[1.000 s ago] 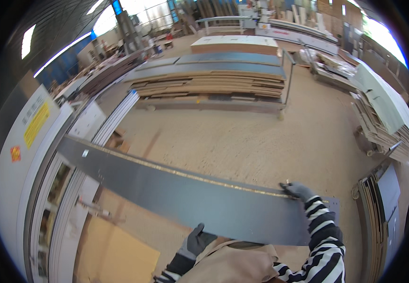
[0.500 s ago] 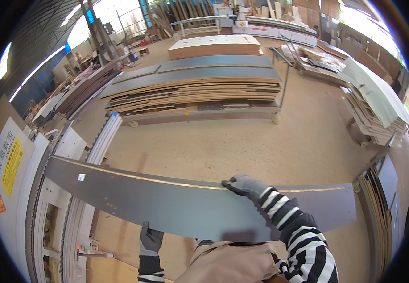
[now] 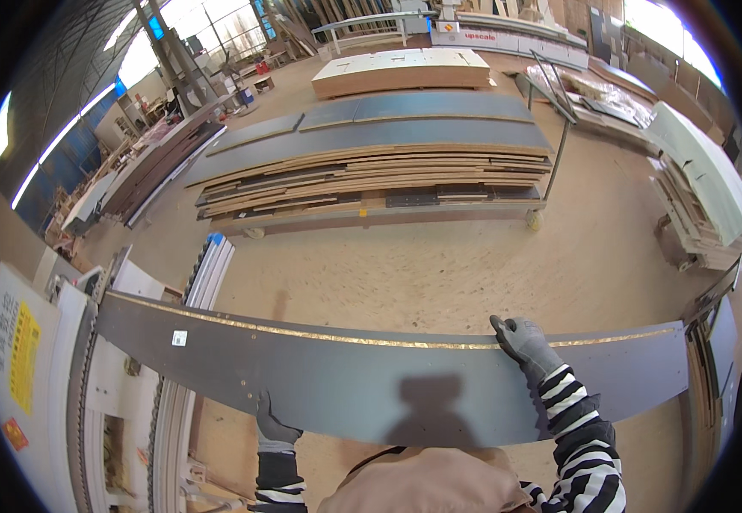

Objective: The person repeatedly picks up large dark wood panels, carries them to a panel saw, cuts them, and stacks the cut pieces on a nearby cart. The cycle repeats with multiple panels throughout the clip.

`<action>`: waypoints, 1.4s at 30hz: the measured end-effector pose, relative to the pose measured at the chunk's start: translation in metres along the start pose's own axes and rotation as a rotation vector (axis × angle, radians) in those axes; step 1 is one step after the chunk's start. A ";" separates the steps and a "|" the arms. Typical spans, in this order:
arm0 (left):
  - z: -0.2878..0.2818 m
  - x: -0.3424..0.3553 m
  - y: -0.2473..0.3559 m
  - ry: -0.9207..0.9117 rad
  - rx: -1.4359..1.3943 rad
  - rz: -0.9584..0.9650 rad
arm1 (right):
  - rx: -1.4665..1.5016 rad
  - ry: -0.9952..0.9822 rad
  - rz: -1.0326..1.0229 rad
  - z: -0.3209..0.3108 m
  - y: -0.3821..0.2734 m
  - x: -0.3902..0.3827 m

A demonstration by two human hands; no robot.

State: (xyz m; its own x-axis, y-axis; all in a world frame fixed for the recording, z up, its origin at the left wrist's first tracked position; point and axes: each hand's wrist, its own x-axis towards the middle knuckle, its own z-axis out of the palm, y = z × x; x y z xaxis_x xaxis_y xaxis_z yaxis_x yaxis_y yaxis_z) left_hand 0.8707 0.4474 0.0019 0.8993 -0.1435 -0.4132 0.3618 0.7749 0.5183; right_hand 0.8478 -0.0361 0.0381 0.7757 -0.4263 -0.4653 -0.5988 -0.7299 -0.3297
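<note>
Dark grey and smooth-faced, a long panel [image 3: 337, 368] lies across the person's front, between two gloved hands: the left hand [image 3: 277, 425] grips its near edge, thumb on top (the fingers beneath are hidden), and the right hand [image 3: 527, 344] curls over its far edge, farther right. A rough gold-brown strip [image 3: 362, 341] runs along that far edge, a few small spots mark the left part, and a dark shadow falls on the middle. Near the left end sits a small white label [image 3: 180, 339], its print too small to read. That end reaches a white machine [image 3: 56, 359], whose cover carries dark characters, a yellow label [image 3: 23, 357] and a red-and-gold sticker [image 3: 15, 433]. Beyond, layered boards [image 3: 371, 167] load a wheeled cart [image 3: 439, 208]; farther back, a long machine [image 3: 529, 47] bears red lettering.
</note>
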 end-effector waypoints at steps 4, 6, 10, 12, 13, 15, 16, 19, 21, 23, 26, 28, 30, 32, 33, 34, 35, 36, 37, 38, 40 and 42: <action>0.030 0.040 0.005 0.100 0.151 0.092 | 0.039 0.047 -0.115 -0.025 -0.010 0.040; 0.046 0.061 0.004 0.067 0.118 0.028 | 0.033 0.043 -0.105 -0.039 -0.013 0.061; 0.076 0.098 0.009 0.148 0.072 -0.038 | 0.048 0.140 -0.177 -0.060 -0.030 0.110; 0.090 0.127 0.010 0.132 0.040 -0.045 | 0.095 0.184 -0.178 -0.072 -0.037 0.139; 0.097 0.143 0.010 0.104 0.054 -0.040 | 0.124 0.183 -0.169 -0.076 -0.042 0.153; 0.109 0.173 0.011 0.077 0.078 -0.022 | 0.144 0.247 -0.156 -0.085 -0.053 0.186; 0.116 0.193 0.011 0.064 0.084 -0.008 | 0.166 0.281 -0.164 -0.093 -0.059 0.206; 0.137 0.242 0.009 0.034 0.045 0.058 | 0.161 0.377 -0.162 -0.113 -0.076 0.254; 0.157 0.279 0.016 0.029 0.049 0.085 | 0.217 0.416 -0.206 -0.127 -0.092 0.284; 0.179 0.318 0.023 -0.024 0.089 0.141 | 0.285 0.420 -0.178 -0.144 -0.107 0.313; 0.212 0.367 0.039 0.075 0.012 0.097 | 0.360 0.423 -0.129 -0.167 -0.124 0.344; 0.235 0.406 0.039 -0.011 0.030 0.150 | 0.301 0.510 -0.106 -0.182 -0.133 0.377; 0.257 0.452 0.032 -0.033 0.009 0.128 | 0.372 0.445 -0.035 -0.199 -0.137 0.416; 0.278 0.500 0.025 -0.087 -0.062 0.055 | 0.388 0.437 -0.008 -0.215 -0.139 0.458; 0.292 0.516 0.024 -0.087 -0.058 0.047 | 0.377 0.462 -0.024 -0.226 -0.138 0.475; 0.303 0.542 0.017 -0.090 -0.064 0.038 | 0.359 0.490 -0.042 -0.237 -0.138 0.501; 0.316 0.570 0.014 -0.121 -0.054 0.047 | 0.362 0.451 -0.006 -0.249 -0.140 0.523; 0.327 0.594 0.009 -0.086 -0.059 0.052 | 0.357 0.470 -0.011 -0.258 -0.140 0.543; 0.338 0.616 0.002 -0.073 -0.058 0.074 | 0.349 0.490 -0.021 -0.269 -0.142 0.562; 0.347 0.640 0.001 -0.111 -0.053 0.115 | 0.376 0.497 -0.041 -0.279 -0.148 0.584; 0.352 0.673 -0.002 -0.060 -0.063 0.058 | 0.285 0.526 -0.041 -0.294 -0.150 0.609; 0.356 0.707 -0.001 -0.020 -0.086 0.024 | 0.071 0.718 -0.079 -0.301 -0.165 0.640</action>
State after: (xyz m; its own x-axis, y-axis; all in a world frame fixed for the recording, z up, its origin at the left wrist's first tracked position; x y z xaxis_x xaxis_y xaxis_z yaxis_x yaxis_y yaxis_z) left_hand 1.5932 0.1257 -0.0239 0.9126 -0.1359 -0.3856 0.3182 0.8282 0.4613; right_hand 1.5029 -0.3496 0.0415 0.7421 -0.6370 0.2084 -0.5279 -0.7472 -0.4038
